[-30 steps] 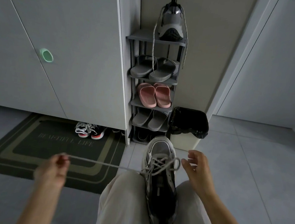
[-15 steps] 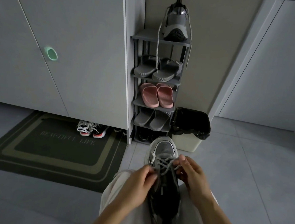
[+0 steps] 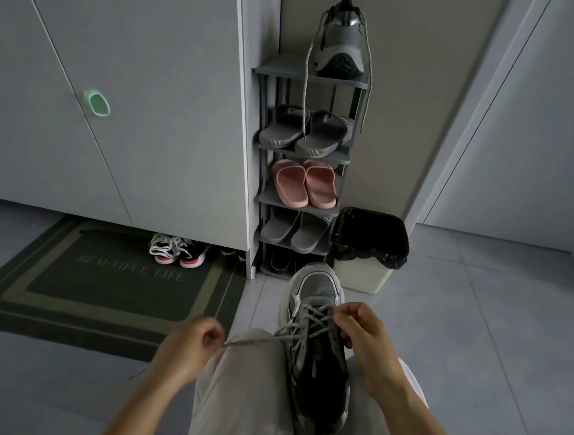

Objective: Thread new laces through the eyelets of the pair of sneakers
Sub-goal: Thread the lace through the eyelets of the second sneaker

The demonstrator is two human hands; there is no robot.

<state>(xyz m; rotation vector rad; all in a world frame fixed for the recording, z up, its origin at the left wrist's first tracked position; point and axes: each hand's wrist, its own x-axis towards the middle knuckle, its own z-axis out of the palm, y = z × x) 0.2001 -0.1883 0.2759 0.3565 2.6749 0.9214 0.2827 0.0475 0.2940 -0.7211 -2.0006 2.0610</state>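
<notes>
A grey and white sneaker (image 3: 316,326) lies on my lap, toe pointing away, with a grey lace (image 3: 251,342) crossed through its lower eyelets. My left hand (image 3: 187,348) pinches the lace end and holds it taut out to the left of the shoe. At the shoe's right edge, my right hand (image 3: 361,329) has curled fingers gripping the lacing by the upper eyelets. The other sneaker (image 3: 342,39) stands on top of the shoe rack, toe up, its lace ends hanging loose down both sides.
A grey shoe rack (image 3: 304,153) holds grey and pink slides. A white bin with a black liner (image 3: 369,247) stands right of it. A dark doormat (image 3: 102,278) and a red-soled pair of shoes (image 3: 178,251) lie left, under white cabinet doors.
My left hand has moved from the shoe out to the left, drawing the lace taut. My right hand has stayed at the shoe's right edge.
</notes>
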